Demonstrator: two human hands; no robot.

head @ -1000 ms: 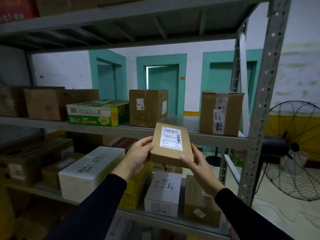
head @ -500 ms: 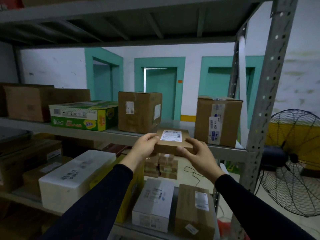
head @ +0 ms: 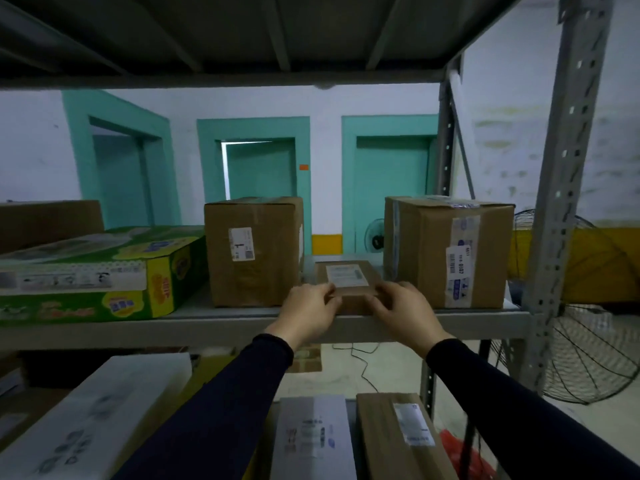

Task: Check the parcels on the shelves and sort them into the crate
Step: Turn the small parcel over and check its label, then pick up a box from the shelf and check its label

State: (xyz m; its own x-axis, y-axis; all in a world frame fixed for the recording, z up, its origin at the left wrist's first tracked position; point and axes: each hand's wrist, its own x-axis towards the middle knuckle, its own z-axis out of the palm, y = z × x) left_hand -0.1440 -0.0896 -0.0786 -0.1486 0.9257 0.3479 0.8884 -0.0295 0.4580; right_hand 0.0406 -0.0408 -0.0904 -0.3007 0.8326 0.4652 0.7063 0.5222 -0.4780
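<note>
A small flat brown parcel with a white label lies flat on the middle shelf, between two taller cardboard boxes. My left hand grips its near left corner, thumb on top. My right hand grips its near right corner the same way. The tall box stands just left of the parcel and a wider taped box just right of it. No crate shows in this view.
A green and yellow carton lies at the left of the middle shelf. On the shelf below sit a long white box, a grey-white parcel and a brown parcel. A steel upright and a floor fan stand at right.
Both hands carried the flat parcel from in front of me up and forward, tilted it level and laid it on the middle shelf between the two boxes. The camera moved closer.
</note>
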